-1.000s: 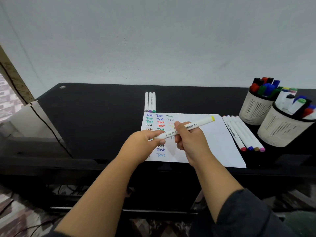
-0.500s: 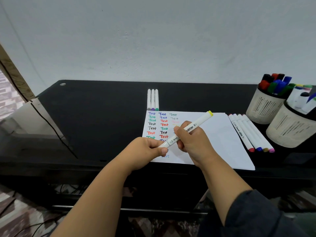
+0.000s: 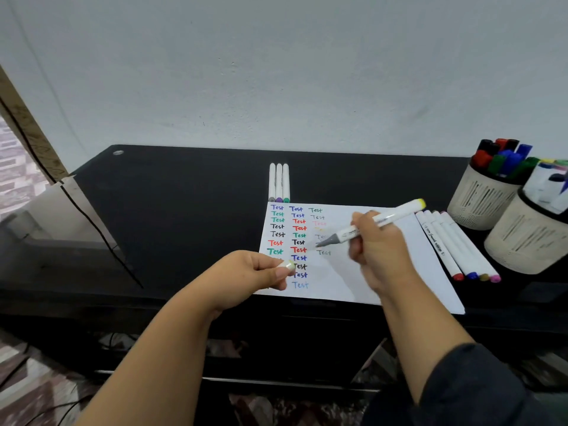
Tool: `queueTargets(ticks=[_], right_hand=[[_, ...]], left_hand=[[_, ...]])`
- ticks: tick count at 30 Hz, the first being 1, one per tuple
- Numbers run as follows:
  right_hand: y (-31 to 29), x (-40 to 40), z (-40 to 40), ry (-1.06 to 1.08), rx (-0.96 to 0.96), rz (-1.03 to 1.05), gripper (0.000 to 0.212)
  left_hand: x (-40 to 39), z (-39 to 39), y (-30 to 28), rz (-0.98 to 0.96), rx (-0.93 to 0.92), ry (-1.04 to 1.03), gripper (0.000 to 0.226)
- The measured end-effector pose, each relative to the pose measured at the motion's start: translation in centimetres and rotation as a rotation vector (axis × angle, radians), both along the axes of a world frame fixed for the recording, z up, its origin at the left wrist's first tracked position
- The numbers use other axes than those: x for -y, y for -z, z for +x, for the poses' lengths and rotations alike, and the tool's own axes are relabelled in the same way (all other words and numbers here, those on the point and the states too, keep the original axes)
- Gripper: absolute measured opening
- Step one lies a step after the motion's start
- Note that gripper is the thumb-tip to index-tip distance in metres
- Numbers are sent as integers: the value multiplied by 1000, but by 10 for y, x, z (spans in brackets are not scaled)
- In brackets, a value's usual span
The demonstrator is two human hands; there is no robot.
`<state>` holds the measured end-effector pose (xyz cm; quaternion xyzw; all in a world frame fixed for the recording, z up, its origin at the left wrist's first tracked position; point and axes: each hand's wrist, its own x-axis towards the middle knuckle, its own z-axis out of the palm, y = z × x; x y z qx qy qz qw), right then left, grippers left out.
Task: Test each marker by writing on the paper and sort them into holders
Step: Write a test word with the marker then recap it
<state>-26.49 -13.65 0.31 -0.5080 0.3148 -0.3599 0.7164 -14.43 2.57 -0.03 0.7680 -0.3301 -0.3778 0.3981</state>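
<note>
My right hand grips a white marker with a yellow end cap, its bare grey tip just above the third column of words on the white paper. My left hand pinches the marker's pulled-off cap over the paper's left edge. The paper carries columns of coloured "Test" words. Three white markers lie side by side beyond the paper. Several more white markers lie right of it. Two cream holders, the far holder and the near holder, stand at the right, each with several markers inside.
Everything sits on a black desk against a pale wall. A cardboard piece leans at the far left. The desk's front edge runs just below the paper, with cables on the floor underneath.
My left hand pulled the cap off the marker and moved away to the left. My right hand swung the bare tip down toward the paper.
</note>
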Motion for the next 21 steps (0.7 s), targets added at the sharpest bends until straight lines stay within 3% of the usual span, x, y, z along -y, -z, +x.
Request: queueTargets(ticks=[4,10,13,17,21], right_hand=[[5,12,-9,38,-109,-30,31],[12,16,-7,-50,-200,-129,8],[20,18,-4,-10,-319,-236,22],[26,17,4,3,-394,-335,20],[32,15,11,31,-473,-392,34]], left_hand=[[-7,8,4,-49,41,-136,12],[10,-5,9,-96,165,-255,33],[18,-9,12,-107,203,-268,35],[25,-9,16,-83,256,-262,37],[28,-9,20,-57,303,-235,38]])
